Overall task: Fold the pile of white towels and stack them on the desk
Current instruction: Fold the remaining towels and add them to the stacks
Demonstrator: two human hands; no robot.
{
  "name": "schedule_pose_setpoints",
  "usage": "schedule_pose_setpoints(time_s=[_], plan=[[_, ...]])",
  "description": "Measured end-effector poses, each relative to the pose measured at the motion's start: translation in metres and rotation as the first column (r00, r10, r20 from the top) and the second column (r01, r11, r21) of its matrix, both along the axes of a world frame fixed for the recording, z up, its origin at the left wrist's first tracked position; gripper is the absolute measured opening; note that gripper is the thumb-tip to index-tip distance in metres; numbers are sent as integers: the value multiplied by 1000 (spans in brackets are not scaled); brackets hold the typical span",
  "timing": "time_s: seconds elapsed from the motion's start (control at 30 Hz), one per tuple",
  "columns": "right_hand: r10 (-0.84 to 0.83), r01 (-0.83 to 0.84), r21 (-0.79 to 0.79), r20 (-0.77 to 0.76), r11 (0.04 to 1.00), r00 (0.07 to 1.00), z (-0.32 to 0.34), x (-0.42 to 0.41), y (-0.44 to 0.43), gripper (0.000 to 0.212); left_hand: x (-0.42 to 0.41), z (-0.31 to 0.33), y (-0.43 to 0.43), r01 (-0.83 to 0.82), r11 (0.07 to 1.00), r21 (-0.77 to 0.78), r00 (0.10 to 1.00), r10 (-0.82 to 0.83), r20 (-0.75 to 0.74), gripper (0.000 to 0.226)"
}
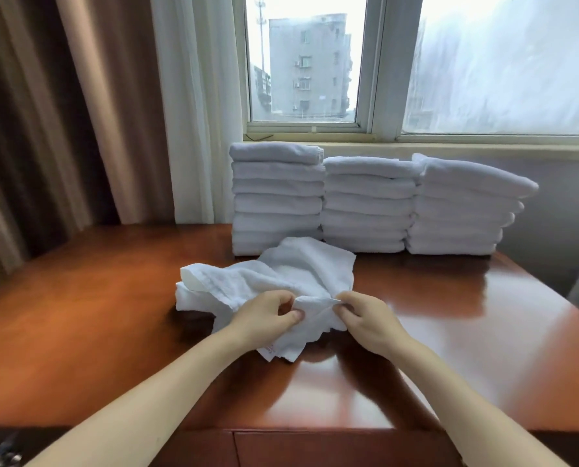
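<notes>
Red-brown wood bench filled the lower view. A window sat at 12 o'clock, w/ curtains at 10. The 3 towel stacks, folded & white, stood side by side at the bench's 12–1 o'clock edge, touching each other. A crumpled loose towel lay mid-bench, just at 6 o'clock of the tallest stack. The left hand & right hand, close together, each pinched the towel's near edge, fingers curled on the cloth.
</notes>
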State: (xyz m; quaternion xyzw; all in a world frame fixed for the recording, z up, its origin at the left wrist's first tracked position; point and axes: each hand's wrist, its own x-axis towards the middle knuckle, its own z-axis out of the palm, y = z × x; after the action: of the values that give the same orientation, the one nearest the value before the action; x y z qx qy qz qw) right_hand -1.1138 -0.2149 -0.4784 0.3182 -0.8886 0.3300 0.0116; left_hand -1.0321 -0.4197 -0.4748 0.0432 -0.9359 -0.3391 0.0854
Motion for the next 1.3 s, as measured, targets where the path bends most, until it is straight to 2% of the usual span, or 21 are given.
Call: schedule_pose_setpoints(time_s=[0.1, 0.2, 0.3, 0.43, 0.5, 0.6, 0.73, 0.8, 0.87, 0.93, 1.0, 1.07, 1.17, 1.3], plan=[[-49, 49, 15, -7, 999, 999, 11, -4, 18, 35, -5, 9, 15, 110, 985, 135, 993, -113, 15, 21], [-90, 90, -95, 1, 991, 996, 28, -8, 34, 33, -11, 25, 32, 158, 955, 252, 987, -155, -32, 24], [-66, 58, -237, -24, 970, 998, 55, -9, 43, 23, -19, 50, 47, 180, 933, 311, 980, -142, -141, 33], [1, -11, -371, -29, 929, 1000, 94, -10, 43, 21, -21, 89, 57, 229, 890, 395, 956, -130, -264, 21], [52, -57, -410, -23, 910, 998, 109, -11, 40, 24, -22, 107, 58, 244, 884, 399, 940, -115, -321, 21], [123, -105, -499, 3, 860, 992, 129, -10, 29, 18, -25, 131, 55, 259, 893, 367, 921, -114, -372, 26], [181, -98, -637, 66, 764, 981, 147, -9, 16, 5, -27, 146, 50, 325, 867, 377, 921, -201, -332, 29], [200, -94, -664, 86, 742, 976, 149, -11, 12, 5, -31, 147, 47, 280, 901, 332, 931, -171, -323, 13], [211, -96, -678, 89, 729, 973, 146, -13, 8, 4, -35, 148, 41, 169, 961, 218, 932, -84, -353, 10], [223, -98, -676, 101, 731, 970, 139, -16, 6, 5, -39, 148, 33, 105, 974, 200, 922, -20, -387, 18], [194, -100, -627, 83, 773, 978, 129, -19, 3, 9, -40, 148, 25, 99, 947, 307, 909, 39, -415, 23], [127, -82, -566, 41, 820, 991, 117, -23, 1, 11, -41, 148, 14, 41, 918, 395, 893, 144, -427, 22], [8, -1, -483, 11, 876, 1000, 102, -31, 3, 8, -43, 144, -8, -88, 894, 439, 849, 298, -436, 20], [-27, 29, -228, 11, 973, 1000, 87, -40, 4, 7, -44, 132, -28, -185, 880, 437, 838, 374, -398, 21]])
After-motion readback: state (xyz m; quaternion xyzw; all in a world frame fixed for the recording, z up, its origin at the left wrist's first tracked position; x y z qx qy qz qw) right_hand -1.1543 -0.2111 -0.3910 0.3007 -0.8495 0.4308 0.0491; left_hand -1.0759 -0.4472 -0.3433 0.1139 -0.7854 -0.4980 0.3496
